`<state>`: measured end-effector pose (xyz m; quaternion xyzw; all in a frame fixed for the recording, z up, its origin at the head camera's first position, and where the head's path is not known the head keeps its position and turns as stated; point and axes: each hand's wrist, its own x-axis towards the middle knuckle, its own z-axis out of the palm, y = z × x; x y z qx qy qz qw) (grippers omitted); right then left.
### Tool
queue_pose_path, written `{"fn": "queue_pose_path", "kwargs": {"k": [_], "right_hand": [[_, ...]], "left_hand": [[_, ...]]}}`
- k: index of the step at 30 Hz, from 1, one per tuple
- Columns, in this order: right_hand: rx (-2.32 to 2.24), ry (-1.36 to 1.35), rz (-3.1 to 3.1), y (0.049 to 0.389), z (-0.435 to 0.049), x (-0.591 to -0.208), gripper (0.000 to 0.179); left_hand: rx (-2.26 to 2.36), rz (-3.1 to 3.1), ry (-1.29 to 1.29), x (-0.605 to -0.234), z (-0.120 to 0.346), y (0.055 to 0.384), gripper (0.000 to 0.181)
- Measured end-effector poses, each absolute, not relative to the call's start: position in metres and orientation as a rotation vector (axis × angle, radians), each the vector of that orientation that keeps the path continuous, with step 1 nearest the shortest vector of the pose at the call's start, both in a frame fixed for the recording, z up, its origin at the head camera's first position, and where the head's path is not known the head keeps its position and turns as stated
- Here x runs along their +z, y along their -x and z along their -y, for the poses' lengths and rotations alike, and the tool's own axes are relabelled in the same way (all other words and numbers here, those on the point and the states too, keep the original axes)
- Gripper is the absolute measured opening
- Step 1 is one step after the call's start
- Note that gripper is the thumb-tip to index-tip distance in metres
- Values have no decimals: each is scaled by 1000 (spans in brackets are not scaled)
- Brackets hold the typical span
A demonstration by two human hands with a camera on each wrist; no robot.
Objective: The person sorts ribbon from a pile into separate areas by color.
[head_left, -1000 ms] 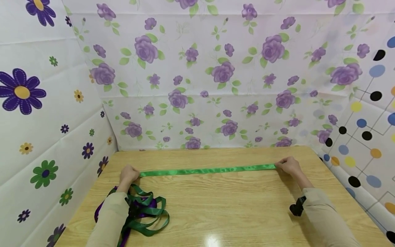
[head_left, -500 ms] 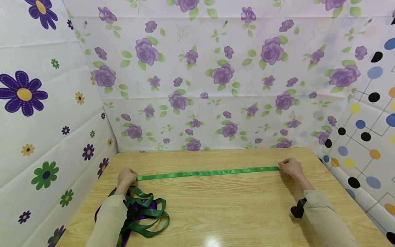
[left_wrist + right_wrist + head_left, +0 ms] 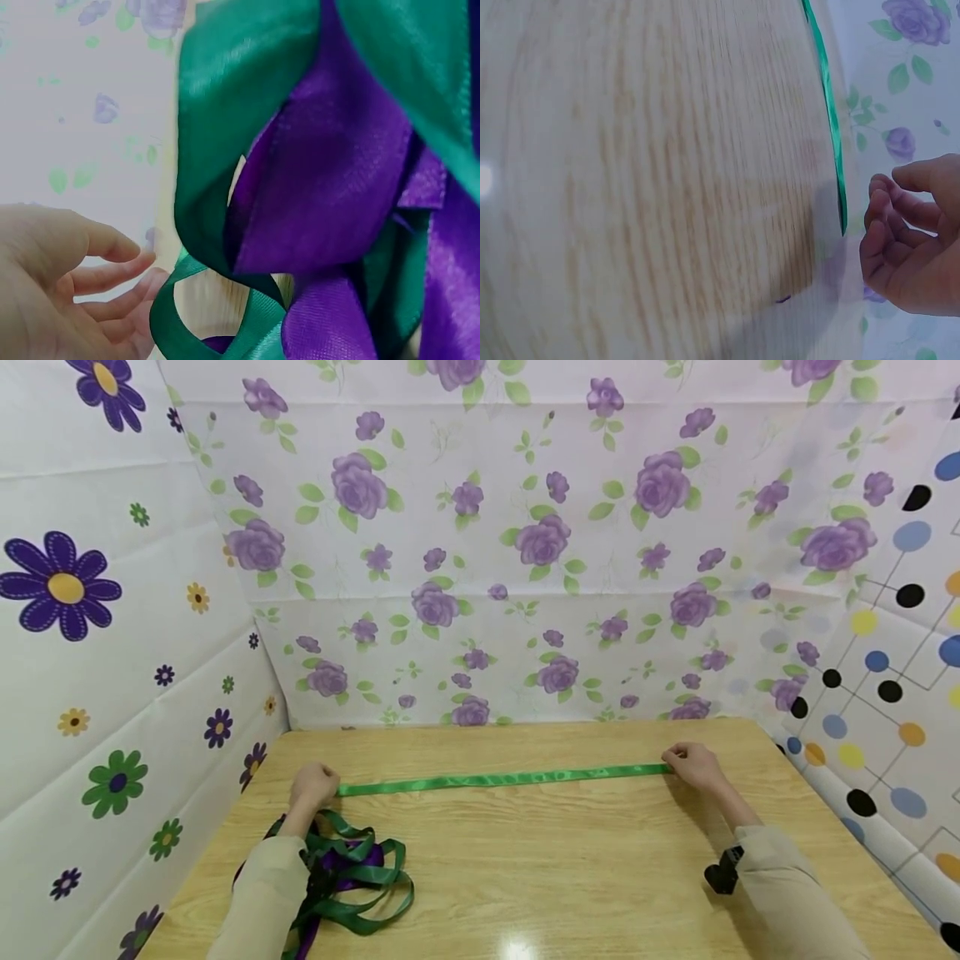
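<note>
A narrow green ribbon (image 3: 495,780) lies almost straight across the wooden table. My left hand (image 3: 313,787) is at its left end, thumb and index fingertip together; whether they pinch the ribbon is hidden. In the right wrist view the ribbon's right end lies on the table, and my right hand (image 3: 919,232) hovers just apart from it, fingers loosely curled. Below my left hand, partly behind the sleeve, lies a heap of ribbon: dark green ribbon (image 3: 352,914) in loops and purple ribbon (image 3: 322,165). That heap fills much of the left wrist view, beside my left fingers.
The wooden table (image 3: 540,860) ends at a rose-patterned cloth (image 3: 487,552) behind. Flowered cloth (image 3: 172,727) hangs at the left and dotted cloth (image 3: 892,635) at the right. A black wrist camera (image 3: 723,871) hangs by the right sleeve. A small purple mark (image 3: 783,299) is on the tabletop.
My right hand has shifted slightly left over the ribbon's right end since half a second ago. The left hand has hardly moved. The ribbon stays nearly straight, and the heap lies as before.
</note>
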<state>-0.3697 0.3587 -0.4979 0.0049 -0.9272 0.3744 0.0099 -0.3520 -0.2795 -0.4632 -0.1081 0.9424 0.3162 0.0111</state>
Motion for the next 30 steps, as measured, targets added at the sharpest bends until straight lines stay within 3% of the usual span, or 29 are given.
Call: {"fn": "queue_pose_path", "kwargs": {"k": [12,18,30], "right_hand": [[846,-239,2917,364,-345,-491,27],[787,-288,2965,363,-340,-487,25],[586,-393,3000,359,-328,-482,20]], "left_hand": [[1011,-2936,216,-466,274,348,42],[947,-2977,129,-461,268,345,26],[871,-2957,-9,-455,257,341,32]]}}
